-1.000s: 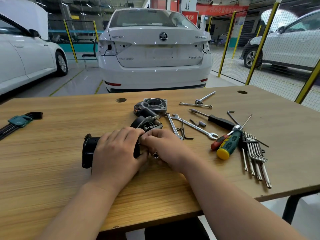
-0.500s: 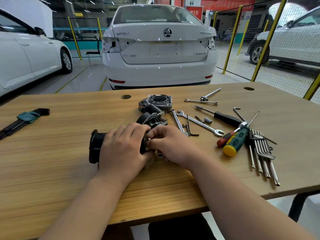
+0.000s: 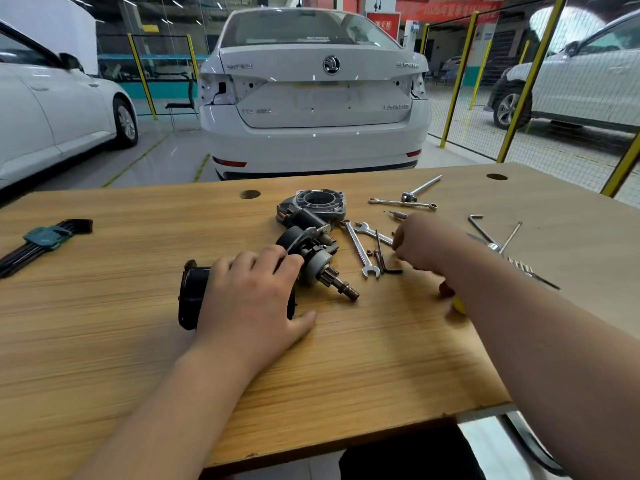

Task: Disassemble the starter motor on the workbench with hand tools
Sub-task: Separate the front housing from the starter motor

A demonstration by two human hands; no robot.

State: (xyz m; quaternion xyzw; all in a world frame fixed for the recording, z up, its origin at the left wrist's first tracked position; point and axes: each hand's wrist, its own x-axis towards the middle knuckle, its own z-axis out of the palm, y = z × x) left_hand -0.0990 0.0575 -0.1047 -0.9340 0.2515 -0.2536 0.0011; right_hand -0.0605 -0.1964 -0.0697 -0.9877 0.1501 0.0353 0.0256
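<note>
The starter motor [image 3: 192,296] lies on its side on the wooden workbench [image 3: 104,341], with its black body to the left. Its gear end and pinion shaft [image 3: 341,284] point right. My left hand [image 3: 252,296] lies over the black body with fingers curled round it and the thumb on the wood. My right hand [image 3: 426,242] hovers to the right above the loose wrenches. Its fingers are curled and blurred, and what they hold is hidden. A detached aluminium nose housing [image 3: 318,202] sits just behind the motor.
Open-end wrenches [image 3: 360,251] and a black hex key [image 3: 384,261] lie right of the motor. A T-handle [image 3: 420,188], a thin spanner [image 3: 401,203] and loose hex keys [image 3: 478,225] lie further right. A hex key set [image 3: 41,239] sits far left. White cars stand beyond the bench.
My right hand has left the motor's gear end and moved right over the wrenches, uncovering the pinion shaft. My left hand stays on the black body.
</note>
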